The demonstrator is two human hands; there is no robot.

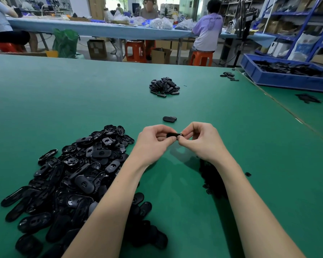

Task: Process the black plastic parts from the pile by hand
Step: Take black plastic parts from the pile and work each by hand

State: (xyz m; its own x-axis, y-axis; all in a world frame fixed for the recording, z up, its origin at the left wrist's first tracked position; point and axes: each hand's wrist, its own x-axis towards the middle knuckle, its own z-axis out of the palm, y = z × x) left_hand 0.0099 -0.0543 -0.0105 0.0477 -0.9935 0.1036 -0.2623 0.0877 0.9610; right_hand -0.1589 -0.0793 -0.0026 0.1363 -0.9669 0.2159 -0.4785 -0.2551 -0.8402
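Hands at work: left hand (153,141) and right hand (199,140) pinch one black plastic part (174,135) in curled fingers above the green worktop (82,101), pile (69,175) at eight o'clock.

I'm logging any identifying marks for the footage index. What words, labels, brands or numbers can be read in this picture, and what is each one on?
"CHINA" followed by a second word too blurred to read: on the back of the purple T-shirt of the person seated at the far table.
The black plastic parts in the pile, and the one held between the left hand and right hand: no readable marking.
Cardboard boxes and shelf goods: labels too small to read.
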